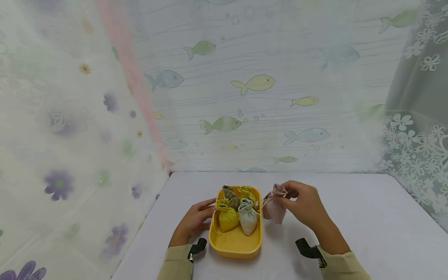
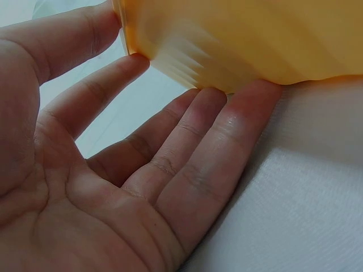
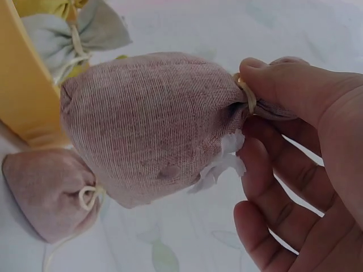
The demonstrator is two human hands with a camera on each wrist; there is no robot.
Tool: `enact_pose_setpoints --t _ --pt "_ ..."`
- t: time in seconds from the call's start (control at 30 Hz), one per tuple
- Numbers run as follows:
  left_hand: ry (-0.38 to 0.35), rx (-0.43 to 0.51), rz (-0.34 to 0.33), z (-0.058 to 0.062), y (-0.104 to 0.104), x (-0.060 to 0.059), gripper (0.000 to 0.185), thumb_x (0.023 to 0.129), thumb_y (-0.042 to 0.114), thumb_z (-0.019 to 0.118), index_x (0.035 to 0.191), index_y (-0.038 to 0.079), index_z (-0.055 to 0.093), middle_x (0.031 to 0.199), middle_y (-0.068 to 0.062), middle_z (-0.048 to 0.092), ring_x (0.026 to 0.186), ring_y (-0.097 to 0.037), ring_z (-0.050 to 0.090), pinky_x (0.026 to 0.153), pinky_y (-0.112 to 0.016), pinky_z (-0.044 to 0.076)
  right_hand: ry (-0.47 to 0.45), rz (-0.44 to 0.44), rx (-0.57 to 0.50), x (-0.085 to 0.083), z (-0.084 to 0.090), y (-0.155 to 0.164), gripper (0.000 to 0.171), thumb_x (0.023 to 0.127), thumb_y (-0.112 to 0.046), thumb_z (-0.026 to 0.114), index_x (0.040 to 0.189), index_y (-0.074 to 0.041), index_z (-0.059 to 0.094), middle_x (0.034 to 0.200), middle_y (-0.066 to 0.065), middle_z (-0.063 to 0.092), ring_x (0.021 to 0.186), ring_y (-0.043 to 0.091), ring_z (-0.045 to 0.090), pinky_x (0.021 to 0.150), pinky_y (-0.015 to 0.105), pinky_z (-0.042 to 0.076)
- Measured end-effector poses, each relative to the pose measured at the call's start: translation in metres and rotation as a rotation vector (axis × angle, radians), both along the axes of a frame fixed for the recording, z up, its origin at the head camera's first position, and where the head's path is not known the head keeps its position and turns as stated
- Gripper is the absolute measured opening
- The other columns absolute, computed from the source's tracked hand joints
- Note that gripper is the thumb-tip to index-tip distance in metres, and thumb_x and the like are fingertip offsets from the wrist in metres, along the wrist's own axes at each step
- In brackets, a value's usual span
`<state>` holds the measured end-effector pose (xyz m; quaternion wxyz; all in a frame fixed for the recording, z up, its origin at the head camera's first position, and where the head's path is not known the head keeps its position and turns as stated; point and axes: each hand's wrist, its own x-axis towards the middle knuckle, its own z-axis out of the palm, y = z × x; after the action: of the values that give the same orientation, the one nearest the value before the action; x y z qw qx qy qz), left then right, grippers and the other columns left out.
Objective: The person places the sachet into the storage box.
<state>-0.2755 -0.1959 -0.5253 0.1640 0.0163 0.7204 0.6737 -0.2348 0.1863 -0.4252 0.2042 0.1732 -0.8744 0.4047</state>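
Note:
My right hand [image 1: 307,204] pinches the gathered neck of a dusty-pink drawstring pouch [image 3: 150,124] between thumb and fingers, and the pouch's body hangs below. White tag-like scraps [image 3: 220,164] show near its neck. A second pink pouch [image 3: 52,191] lies on the table beside the yellow plastic tub [image 1: 235,245]. At the tub's left side, my left hand [image 1: 193,219] rests its extended fingertips [image 2: 249,102] against the outer wall. Inside the tub are a yellow pouch [image 1: 227,219], a pale grey pouch [image 1: 247,222], a brown pouch [image 1: 231,199] and a yellow-green pouch [image 1: 246,192].
A white cloth covers the table [image 1: 364,217]. Behind it hangs a curtain with printed fish [image 1: 224,124], and a flowered curtain [image 1: 84,155] runs along the left. Black straps with mounts [image 1: 308,249] sit at both wrists.

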Motion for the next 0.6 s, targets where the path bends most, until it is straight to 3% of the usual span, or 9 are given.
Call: enact_pose_setpoints --t 0.6 --pt "0.004 -0.007 -0.001 0.004 0.0 0.003 0.069 0.094 0.041 0.075 0.155 0.019 0.05 0.147 -0.013 0.061 0.119 -0.023 0.068 0.089 -0.046 0.063 0.027 0.085 0.021 0.01 0.0 -0.028 0.02 0.081 -0.026 0.091 0.093 -0.025 0.074 0.086 -0.013 0.072 0.068 0.002 0.064 0.059 0.021 0.057"
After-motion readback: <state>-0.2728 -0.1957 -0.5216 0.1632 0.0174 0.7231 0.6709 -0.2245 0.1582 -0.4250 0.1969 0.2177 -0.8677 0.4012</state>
